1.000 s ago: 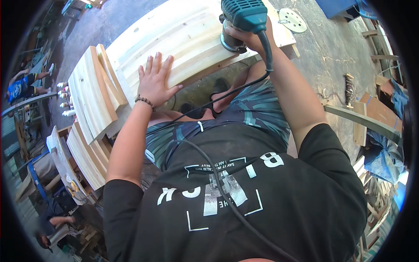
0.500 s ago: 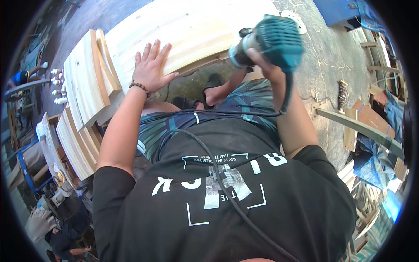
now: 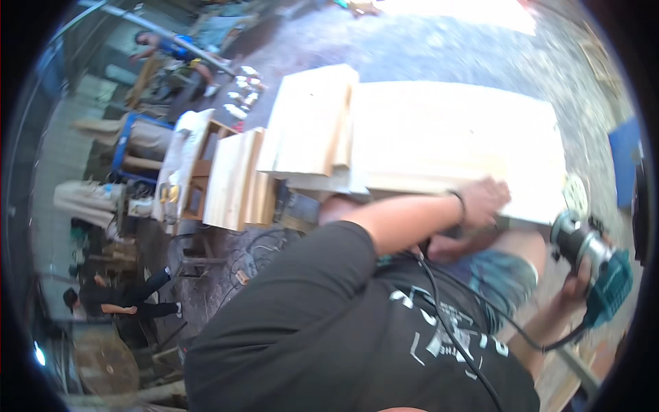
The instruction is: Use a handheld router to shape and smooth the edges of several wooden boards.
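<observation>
A wide pale wood panel (image 3: 446,137) lies in front of me. My left hand (image 3: 484,201) rests flat at its near edge, toward the right end, fingers stretched out and a little blurred. A dark bracelet (image 3: 460,202) circles that wrist. In my right hand (image 3: 576,281) is a trim router with a teal motor housing (image 3: 611,288) and a metal base (image 3: 573,237). I hold it off the panel, beyond its right near corner. The router's dark cord (image 3: 511,319) runs back across my lap and shirt.
Stacked pale boards (image 3: 309,123) lie at the panel's left, and more boards (image 3: 237,178) sit nearer. Several white bottles (image 3: 241,93) stand on the floor. One person (image 3: 175,48) is far left, another in dark clothes (image 3: 123,295) nearer. Loose cables (image 3: 254,254) cover the floor.
My view has turned left, so the panel and boards appear farther right. My left hand has slid along the panel's near edge to the right. The router has moved right and lower, still held.
</observation>
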A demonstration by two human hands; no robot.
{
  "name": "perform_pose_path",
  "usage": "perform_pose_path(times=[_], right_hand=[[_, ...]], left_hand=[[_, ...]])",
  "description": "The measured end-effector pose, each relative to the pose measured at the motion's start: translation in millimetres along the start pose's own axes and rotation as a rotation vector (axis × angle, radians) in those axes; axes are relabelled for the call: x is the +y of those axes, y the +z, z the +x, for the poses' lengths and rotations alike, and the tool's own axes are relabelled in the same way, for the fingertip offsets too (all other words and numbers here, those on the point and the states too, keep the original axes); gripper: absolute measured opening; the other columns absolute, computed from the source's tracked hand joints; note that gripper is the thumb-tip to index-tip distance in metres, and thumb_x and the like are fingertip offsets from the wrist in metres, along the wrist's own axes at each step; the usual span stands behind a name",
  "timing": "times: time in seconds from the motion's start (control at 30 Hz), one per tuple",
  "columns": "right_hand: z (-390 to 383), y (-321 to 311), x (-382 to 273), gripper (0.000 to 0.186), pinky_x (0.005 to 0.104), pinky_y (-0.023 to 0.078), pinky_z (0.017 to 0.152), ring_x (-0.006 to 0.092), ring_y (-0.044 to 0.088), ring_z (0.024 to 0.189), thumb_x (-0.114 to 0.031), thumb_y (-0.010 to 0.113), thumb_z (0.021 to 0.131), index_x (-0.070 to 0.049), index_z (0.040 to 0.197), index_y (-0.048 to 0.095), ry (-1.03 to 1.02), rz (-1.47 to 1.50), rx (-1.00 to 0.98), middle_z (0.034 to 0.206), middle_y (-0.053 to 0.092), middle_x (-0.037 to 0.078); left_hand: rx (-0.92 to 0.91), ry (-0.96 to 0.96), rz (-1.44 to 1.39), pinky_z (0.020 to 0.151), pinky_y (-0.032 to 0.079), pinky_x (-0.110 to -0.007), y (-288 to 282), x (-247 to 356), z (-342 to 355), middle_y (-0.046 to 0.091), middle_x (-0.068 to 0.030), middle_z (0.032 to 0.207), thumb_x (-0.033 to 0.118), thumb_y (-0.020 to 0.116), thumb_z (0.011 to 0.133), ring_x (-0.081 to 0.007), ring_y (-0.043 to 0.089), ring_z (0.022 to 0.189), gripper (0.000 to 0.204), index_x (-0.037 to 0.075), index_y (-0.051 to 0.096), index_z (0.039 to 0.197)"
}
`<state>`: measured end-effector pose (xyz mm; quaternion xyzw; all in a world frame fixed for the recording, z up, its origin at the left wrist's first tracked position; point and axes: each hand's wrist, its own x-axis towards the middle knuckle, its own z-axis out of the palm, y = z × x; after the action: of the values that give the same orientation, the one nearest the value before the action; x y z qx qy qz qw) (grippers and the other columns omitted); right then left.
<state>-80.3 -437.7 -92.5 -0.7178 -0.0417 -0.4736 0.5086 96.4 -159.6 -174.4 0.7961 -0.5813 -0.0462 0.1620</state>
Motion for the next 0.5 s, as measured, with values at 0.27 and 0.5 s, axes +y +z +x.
perform_pose_path(times=[0.27, 0.5], right_hand=[[-6, 21, 0, 0.063, 0.0558, 0.039, 0.113, 0.0422, 0.053, 0.125, -0.008, 0.065, 0.083, 0.011, 0.138, 0.043, 0.027, 0.005, 0.029, 0.134, 0.054, 0.029], [-2, 27, 3, 0.061, 0.0548, 0.043, 0.109, 0.0417, 0.055, 0.122, -0.006, 0.066, 0.082, 0.009, 0.137, 0.045, 0.050, 0.021, 0.039, 0.130, 0.056, 0.028]], left_hand=[[0.143, 0.256, -0.046, 0.109, 0.042, -0.042, 38, -35, 23, 0.068, -0.0112, 0.110, 0.015, 0.063, 0.079, -0.0314, 0.057, 0.123, 0.022, 0.005, 0.070, 0.097], [0.159, 0.259, -0.187, 0.098, 0.048, -0.040, 13, -7, -26, 0.067, -0.0076, 0.090, 0.013, 0.066, 0.074, -0.0286, 0.061, 0.105, 0.004, 0.009, 0.066, 0.077]])
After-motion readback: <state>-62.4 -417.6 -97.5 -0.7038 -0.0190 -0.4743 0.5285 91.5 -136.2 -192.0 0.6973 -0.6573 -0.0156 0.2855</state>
